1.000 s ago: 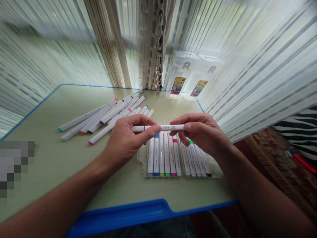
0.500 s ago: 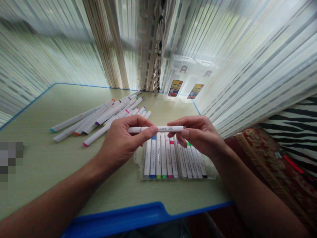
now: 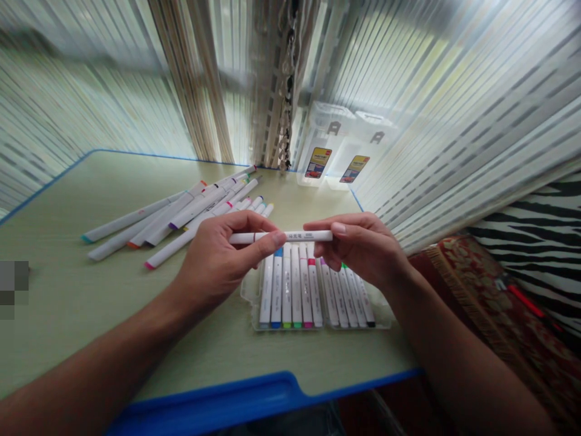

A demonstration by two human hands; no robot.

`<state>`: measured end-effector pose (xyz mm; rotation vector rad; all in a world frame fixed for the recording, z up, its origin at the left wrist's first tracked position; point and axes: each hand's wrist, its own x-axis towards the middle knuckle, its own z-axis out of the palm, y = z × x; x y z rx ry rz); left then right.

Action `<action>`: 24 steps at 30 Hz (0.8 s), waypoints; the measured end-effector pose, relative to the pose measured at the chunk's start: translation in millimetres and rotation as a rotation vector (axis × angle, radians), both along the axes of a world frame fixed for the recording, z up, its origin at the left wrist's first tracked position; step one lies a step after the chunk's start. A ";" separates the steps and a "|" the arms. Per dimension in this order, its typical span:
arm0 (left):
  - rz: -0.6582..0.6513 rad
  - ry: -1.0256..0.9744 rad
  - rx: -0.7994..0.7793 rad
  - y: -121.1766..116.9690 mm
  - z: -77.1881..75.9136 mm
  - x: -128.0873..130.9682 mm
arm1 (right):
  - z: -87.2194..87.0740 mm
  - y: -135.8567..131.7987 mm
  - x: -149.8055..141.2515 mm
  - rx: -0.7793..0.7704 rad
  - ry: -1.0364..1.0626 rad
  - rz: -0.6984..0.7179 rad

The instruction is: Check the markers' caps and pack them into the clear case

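A white marker pen (image 3: 297,236) lies level between my two hands, its printed side facing me. My left hand (image 3: 231,245) pinches its left half between thumb and fingers. At the other end, the thumb and fingers of my right hand (image 3: 358,242) close on the tip. Below, an open clear plastic case (image 3: 254,309) rests on the table with a row of white markers (image 3: 299,297) in each half; my hands cover part of its back. Behind my left hand, a loose pile of white markers (image 3: 181,206) with coloured ends spreads over the table.
Two clear plastic boxes (image 3: 318,133) with yellow and blue labels stand at the table's back corner, against striped curtains (image 3: 385,79). The pale table (image 3: 204,357) has a blue edge. On the right are a red patterned cloth (image 3: 472,290) and a zebra-striped fabric (image 3: 521,224).
The view has shifted slightly, so most things appear a little further left. Both hands keep hold of the marker, and my right fingers have shifted a little at its end.
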<state>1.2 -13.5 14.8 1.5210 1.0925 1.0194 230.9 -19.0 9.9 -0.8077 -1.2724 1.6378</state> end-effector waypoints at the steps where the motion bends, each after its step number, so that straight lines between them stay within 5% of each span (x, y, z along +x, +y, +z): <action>1: 0.005 -0.002 0.001 0.0 0.3 0.2 | 0.4 0.1 0.0 -0.012 0.013 0.007; 24: -0.095 0.040 0.074 -4.1 -0.9 3.3 | -5.2 1.9 -5.0 0.102 -0.157 -0.091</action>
